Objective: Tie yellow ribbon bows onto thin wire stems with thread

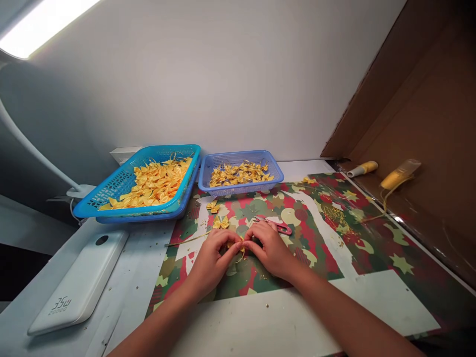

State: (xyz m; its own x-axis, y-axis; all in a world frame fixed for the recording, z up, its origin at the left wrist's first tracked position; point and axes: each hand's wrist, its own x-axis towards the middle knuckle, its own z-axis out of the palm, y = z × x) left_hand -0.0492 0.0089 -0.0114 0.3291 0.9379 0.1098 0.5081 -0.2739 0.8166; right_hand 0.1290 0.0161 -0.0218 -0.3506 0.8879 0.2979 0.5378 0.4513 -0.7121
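Observation:
My left hand pinches a small yellow ribbon bow, mostly hidden behind the fingers. Close against it, my right hand has thumb and forefinger pressed together on the thin gold cord, which curves in a loop below the fingertips. Just beyond my hands lie a yellow bow and another yellow bow. Red-handled thread snips rest past my right hand, partly covered by it. Left of my left hand are straight lengths of gold cord.
A blue basket heaped with yellow bows and a purple basket of corded bows stand behind. At left are a white power bank and a lamp. Thread spools lie right, near brown cardboard. Patterned paper covers the table.

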